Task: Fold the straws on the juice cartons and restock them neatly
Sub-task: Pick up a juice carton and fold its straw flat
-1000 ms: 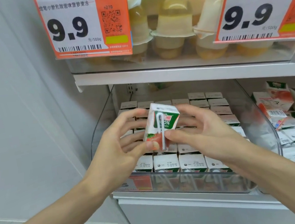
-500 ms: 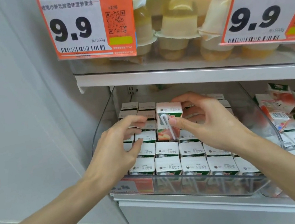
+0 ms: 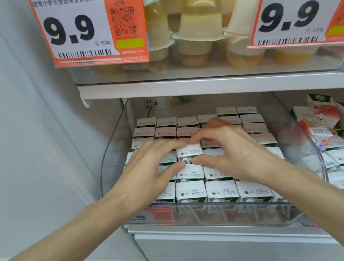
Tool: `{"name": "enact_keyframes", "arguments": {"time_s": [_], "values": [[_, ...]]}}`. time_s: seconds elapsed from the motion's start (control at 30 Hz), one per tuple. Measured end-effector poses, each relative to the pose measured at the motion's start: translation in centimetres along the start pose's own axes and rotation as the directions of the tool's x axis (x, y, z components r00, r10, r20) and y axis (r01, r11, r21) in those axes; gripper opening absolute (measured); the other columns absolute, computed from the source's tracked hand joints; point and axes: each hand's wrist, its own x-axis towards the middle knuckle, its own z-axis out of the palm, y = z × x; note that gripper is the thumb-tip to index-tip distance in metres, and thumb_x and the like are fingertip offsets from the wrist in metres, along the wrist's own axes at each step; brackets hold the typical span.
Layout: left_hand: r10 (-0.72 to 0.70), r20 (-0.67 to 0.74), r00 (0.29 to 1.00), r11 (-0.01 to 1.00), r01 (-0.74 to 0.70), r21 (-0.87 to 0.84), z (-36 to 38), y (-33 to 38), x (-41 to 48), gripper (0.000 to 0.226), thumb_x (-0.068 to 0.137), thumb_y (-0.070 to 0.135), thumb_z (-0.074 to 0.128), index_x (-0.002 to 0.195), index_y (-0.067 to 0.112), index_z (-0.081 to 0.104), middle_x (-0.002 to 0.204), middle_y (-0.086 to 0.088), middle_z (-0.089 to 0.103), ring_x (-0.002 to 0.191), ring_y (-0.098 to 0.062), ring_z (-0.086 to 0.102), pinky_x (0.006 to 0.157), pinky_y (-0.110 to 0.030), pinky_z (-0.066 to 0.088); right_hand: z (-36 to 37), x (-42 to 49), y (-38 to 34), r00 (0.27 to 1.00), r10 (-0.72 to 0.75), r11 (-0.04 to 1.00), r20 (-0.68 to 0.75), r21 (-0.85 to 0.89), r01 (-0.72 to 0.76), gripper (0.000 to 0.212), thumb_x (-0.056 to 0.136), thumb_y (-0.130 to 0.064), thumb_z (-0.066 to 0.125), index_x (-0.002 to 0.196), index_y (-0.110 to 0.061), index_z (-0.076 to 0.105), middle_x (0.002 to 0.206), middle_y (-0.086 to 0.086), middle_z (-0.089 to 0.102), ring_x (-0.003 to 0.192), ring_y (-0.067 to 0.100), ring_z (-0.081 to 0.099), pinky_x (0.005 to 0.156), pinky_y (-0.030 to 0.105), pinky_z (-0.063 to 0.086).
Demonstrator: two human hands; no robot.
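A small juice carton [image 3: 189, 151] with a white top sits upright in a slot among the rows of cartons [image 3: 222, 190] in the clear plastic bin [image 3: 112, 161] on the lower shelf. Its top stands slightly above its neighbours, and the bent straw shows at its front edge. My left hand [image 3: 150, 168] and my right hand [image 3: 230, 152] meet over it. Each thumb tip touches the front of the carton by the straw, and the fingers curl over its back edge. The carton's sides are hidden by the cartons around it.
A second clear bin [image 3: 319, 164] to the right holds red and white cartons [image 3: 326, 123], some lying askew. The upper shelf [image 3: 204, 83] carries jelly cups [image 3: 199, 31] behind two orange 9.9 price cards [image 3: 88, 25]. A white wall [image 3: 17, 134] closes the left side.
The carton went from held tilted in front of the bin to upright, then down into a slot among the rows. My left hand rejoined it, and both hands moved forward and down.
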Motion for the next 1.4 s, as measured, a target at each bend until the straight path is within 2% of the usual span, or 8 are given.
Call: {"name": "enact_keyframes", "arguments": {"time_s": [0.2,0.4,0.63,0.9,1.03,1.17,1.27,1.4], "values": [[0.02,0.034,0.999,0.991,-0.024,0.13,0.4,-0.4,0.0,0.039,0.108,0.041,0.055,0.147,0.042,0.06,0.14,0.02,0.047,0.134,-0.002,0.041,0.111,-0.025,0.028,-1.7,0.2,1.0,0.996,-0.001,0.998,0.088,-0.061,0.007,0.027,0.101,-0.039,0.071,0.127,-0.038,0.074,0.127,-0.02,0.065,0.116,-0.002,0.059,0.104,0.025,0.048],[0.023,0.031,0.999,0.991,-0.027,0.133,0.6,-0.6,0.0,0.04,0.108,0.04,0.054,0.148,0.042,0.058,0.135,0.023,0.049,0.131,-0.002,0.042,0.108,-0.025,0.027,-3.9,-0.1,2.4,0.989,0.055,0.982,0.139,-0.188,-0.028,0.034,0.086,-0.052,0.082,0.115,-0.036,0.077,0.116,-0.02,0.064,0.105,-0.001,0.059,0.095,0.023,0.048],[0.017,0.042,0.999,0.995,-0.021,0.102,0.5,-0.8,0.0,0.04,0.106,0.042,0.055,0.146,0.043,0.059,0.13,0.028,0.047,0.131,-0.001,0.042,0.111,-0.027,0.028,-4.5,0.0,2.0,0.976,0.051,0.972,0.211,-0.235,0.0,0.035,0.093,-0.048,0.078,0.125,-0.035,0.074,0.137,-0.011,0.062,0.129,0.014,0.057,0.108,0.029,0.046],[-0.006,0.039,0.999,0.996,0.002,0.085,0.3,-0.3,0.0,0.038,0.106,0.037,0.059,0.144,0.041,0.061,0.133,0.023,0.052,0.134,-0.003,0.044,0.114,-0.028,0.028,-4.6,0.3,1.7,0.969,0.09,0.938,0.231,-0.346,-0.004,0.044,0.09,-0.048,0.081,0.126,-0.026,0.073,0.136,0.0,0.06,0.128,0.022,0.055,0.104,0.034,0.048],[-0.014,0.039,0.999,0.997,0.011,0.081,0.2,-0.1,0.0,0.038,0.105,0.037,0.06,0.143,0.042,0.062,0.132,0.024,0.051,0.134,-0.002,0.044,0.114,-0.027,0.027,-4.8,-0.1,2.2,0.973,0.06,0.968,0.224,-0.251,-0.002,0.044,0.092,-0.054,0.077,0.127,-0.029,0.069,0.139,-0.009,0.059,0.127,0.013,0.056,0.105,0.029,0.048],[-0.032,0.055,0.998,0.996,0.028,0.084,-0.1,0.2,0.0,0.038,0.106,0.037,0.06,0.143,0.041,0.062,0.133,0.022,0.052,0.135,-0.003,0.044,0.113,-0.027,0.027,-5.2,-0.8,2.4,0.99,0.048,0.999,0.13,-0.003,-0.048,0.04,0.091,-0.052,0.076,0.124,-0.032,0.064,0.125,-0.018,0.065,0.115,-0.002,0.062,0.093,0.009,0.047],[-0.056,0.083,0.995,0.995,0.049,0.083,-0.5,0.8,0.1,0.037,0.106,0.036,0.06,0.143,0.042,0.062,0.135,0.02,0.053,0.135,-0.005,0.045,0.116,-0.03,0.028,-4.9,-1.6,1.8,0.998,0.044,0.97,0.038,0.236,-0.052,0.034,0.095,-0.041,0.078,0.123,-0.028,0.064,0.116,-0.013,0.07,0.107,-0.004,0.068,0.097,0.014,0.054],[-0.123,0.15,0.981,0.99,0.11,0.093,-1.7,2.2,0.6,0.041,0.104,0.035,0.065,0.144,0.04,0.061,0.146,0.014,0.052,0.142,-0.01,0.045,0.122,-0.039,0.034,-4.9,-2.9,0.7,0.995,0.032,0.956,-0.095,0.294,-0.003,0.037,0.099,-0.037,0.074,0.131,-0.023,0.065,0.121,-0.012,0.07,0.113,-0.002,0.066,0.102,0.018,0.053]]}}
